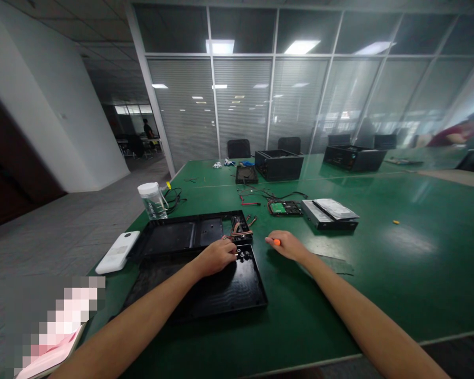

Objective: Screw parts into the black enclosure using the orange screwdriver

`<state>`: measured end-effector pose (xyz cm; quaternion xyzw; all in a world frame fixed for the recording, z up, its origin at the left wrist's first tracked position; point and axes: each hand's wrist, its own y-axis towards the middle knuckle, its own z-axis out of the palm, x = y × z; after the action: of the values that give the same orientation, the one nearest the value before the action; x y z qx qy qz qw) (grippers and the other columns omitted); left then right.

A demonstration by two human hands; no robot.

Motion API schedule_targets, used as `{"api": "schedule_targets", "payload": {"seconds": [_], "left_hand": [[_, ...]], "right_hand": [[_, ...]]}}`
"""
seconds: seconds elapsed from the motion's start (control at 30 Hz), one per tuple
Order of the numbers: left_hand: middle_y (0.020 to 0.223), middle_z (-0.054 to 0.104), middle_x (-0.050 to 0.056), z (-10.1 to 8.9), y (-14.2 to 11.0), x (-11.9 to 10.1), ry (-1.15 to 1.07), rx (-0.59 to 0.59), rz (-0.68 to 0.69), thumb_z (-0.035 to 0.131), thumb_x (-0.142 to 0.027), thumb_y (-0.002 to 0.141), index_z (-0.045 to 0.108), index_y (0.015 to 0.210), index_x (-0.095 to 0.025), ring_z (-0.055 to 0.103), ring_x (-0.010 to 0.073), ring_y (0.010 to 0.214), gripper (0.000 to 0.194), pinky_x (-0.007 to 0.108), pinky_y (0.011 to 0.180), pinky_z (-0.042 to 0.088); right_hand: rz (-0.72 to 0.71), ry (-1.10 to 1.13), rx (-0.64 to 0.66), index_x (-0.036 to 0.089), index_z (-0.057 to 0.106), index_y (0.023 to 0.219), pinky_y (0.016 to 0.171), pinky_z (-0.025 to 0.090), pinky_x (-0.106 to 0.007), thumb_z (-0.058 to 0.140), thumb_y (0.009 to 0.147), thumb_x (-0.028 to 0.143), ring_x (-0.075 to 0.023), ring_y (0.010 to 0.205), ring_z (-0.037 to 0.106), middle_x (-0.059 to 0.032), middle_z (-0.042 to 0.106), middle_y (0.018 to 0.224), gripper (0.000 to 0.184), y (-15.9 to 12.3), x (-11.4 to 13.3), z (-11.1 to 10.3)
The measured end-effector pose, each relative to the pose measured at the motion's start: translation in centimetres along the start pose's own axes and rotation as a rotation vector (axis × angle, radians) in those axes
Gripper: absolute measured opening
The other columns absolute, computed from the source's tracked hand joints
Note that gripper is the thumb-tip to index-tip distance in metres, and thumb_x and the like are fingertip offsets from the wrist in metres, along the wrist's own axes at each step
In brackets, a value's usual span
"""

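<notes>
A black open plastic case [229,292] lies on the green table, its hinged-looking second half [174,234] behind it. My left hand [217,257] rests over the case's right back corner, fingers pinched together; a tiny pale bit shows at the fingertips, too small to name. Beside those fingertips sit several small metal screws or fittings [243,255]. Striped ribbon wires [236,231] come from the back half just above this hand. To the right, above the table, my right hand [288,245] is closed around an orange-ended tool [276,242], most of it hidden in the fist.
A clear bottle [153,202] and white device [118,252] stand left. Behind my right hand lie a green circuit board [282,208], a metal drive [332,213], and red cable [249,203]. Two black boxes [279,166] stand farther back. A person [454,134] sits far right.
</notes>
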<state>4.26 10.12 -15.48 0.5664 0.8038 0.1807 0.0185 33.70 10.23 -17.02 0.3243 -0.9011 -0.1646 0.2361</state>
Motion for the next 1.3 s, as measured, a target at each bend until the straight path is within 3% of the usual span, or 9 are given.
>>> {"api": "schedule_targets", "payload": {"seconds": [0.2, 0.43, 0.57, 0.67, 0.8, 0.97, 1.07, 1.17, 1.3], "left_hand": [[0.083, 0.059, 0.007, -0.5, 2.6, -0.5, -0.036, -0.046, -0.001, 0.039, -0.017, 0.090, 0.058, 0.085, -0.013, 0.053, 0.0165, 0.082, 0.020, 0.028, 0.078, 0.041], [0.076, 0.060, 0.005, 2.3, 4.5, -0.4, -0.073, -0.106, -0.035, 0.044, -0.022, 0.088, 0.059, 0.077, -0.015, 0.055, 0.0154, 0.077, 0.019, 0.026, 0.073, 0.042], [0.079, 0.060, 0.005, 3.2, 3.6, -0.4, -0.153, -0.141, -0.034, 0.043, -0.018, 0.088, 0.058, 0.078, -0.015, 0.054, 0.0148, 0.080, 0.019, 0.026, 0.075, 0.042], [0.080, 0.060, 0.005, 3.1, 3.3, -0.4, -0.186, -0.158, -0.038, 0.044, -0.018, 0.087, 0.058, 0.078, -0.015, 0.054, 0.0148, 0.080, 0.017, 0.027, 0.075, 0.042], [0.084, 0.061, 0.006, 2.9, 3.4, -0.4, -0.230, -0.162, -0.019, 0.044, -0.018, 0.086, 0.059, 0.078, -0.015, 0.054, 0.0148, 0.082, 0.017, 0.028, 0.077, 0.042], [0.094, 0.062, 0.006, 2.8, 3.2, -0.6, -0.298, -0.151, -0.023, 0.042, -0.016, 0.087, 0.060, 0.082, -0.017, 0.054, 0.0154, 0.089, 0.018, 0.030, 0.081, 0.041], [0.090, 0.062, 0.005, 2.9, 3.2, -0.6, -0.352, -0.150, -0.067, 0.044, -0.015, 0.085, 0.059, 0.080, -0.017, 0.055, 0.0150, 0.087, 0.016, 0.029, 0.081, 0.041], [0.084, 0.060, 0.004, 3.2, 3.1, -0.5, -0.382, -0.156, -0.164, 0.049, -0.016, 0.082, 0.056, 0.082, -0.017, 0.054, 0.0150, 0.083, 0.007, 0.028, 0.079, 0.042], [0.083, 0.058, 0.002, 3.5, 3.0, -0.5, -0.407, -0.155, -0.278, 0.056, -0.021, 0.077, 0.051, 0.083, -0.017, 0.052, 0.0149, 0.078, 0.009, 0.027, 0.074, 0.041]], "right_hand": [[0.013, 0.011, 0.006, 0.018, 0.060, 0.073, 0.068, 0.041, -0.027, 0.033, 0.091, 0.041, -0.0159, 0.071, 0.056, -0.0067, 0.062, 0.074, 0.040, 0.0, 0.0, 0.1], [0.051, -0.004, -0.008, 0.019, 0.058, 0.071, 0.067, 0.040, -0.027, 0.031, 0.091, 0.041, -0.0158, 0.069, 0.055, -0.0052, 0.061, 0.072, 0.040, 0.1, 0.2, -0.6], [0.209, -0.063, -0.053, 0.020, 0.052, 0.064, 0.062, 0.038, -0.027, 0.037, 0.087, 0.045, -0.0156, 0.063, 0.051, -0.0031, 0.056, 0.065, 0.037, 0.2, 0.0, -0.9], [0.392, 0.009, -0.149, 0.021, 0.050, 0.078, 0.059, 0.037, -0.026, 0.049, 0.080, 0.045, -0.0147, 0.061, 0.050, -0.0001, 0.054, 0.067, 0.024, 0.4, -0.6, -0.7], [0.560, 0.219, -0.256, 0.020, 0.043, 0.090, 0.050, 0.036, -0.024, 0.057, 0.068, 0.031, -0.0112, 0.052, 0.045, 0.0049, 0.047, 0.064, 0.028, 0.6, -1.4, -1.0], [0.469, 0.565, -0.251, 0.018, 0.048, 0.098, 0.044, 0.034, -0.021, 0.055, 0.071, 0.033, -0.0081, 0.047, 0.041, 0.0048, 0.046, 0.066, 0.031, 0.7, -1.1, -3.6], [0.444, 0.638, -0.304, 0.017, 0.054, 0.087, 0.038, 0.028, -0.020, 0.045, 0.080, 0.044, -0.0072, 0.041, 0.035, 0.0052, 0.043, 0.055, 0.029, 0.6, -0.4, -5.0], [0.389, 0.496, -0.407, 0.017, 0.052, 0.067, 0.041, 0.030, -0.021, 0.045, 0.081, 0.045, -0.0085, 0.044, 0.037, 0.0037, 0.043, 0.051, 0.032, 0.6, 0.7, -4.7], [0.325, 0.243, -0.507, 0.018, 0.053, 0.065, 0.049, 0.033, -0.022, 0.047, 0.081, 0.039, -0.0104, 0.049, 0.041, 0.0031, 0.046, 0.052, 0.027, 0.7, 2.3, -2.7]]}}
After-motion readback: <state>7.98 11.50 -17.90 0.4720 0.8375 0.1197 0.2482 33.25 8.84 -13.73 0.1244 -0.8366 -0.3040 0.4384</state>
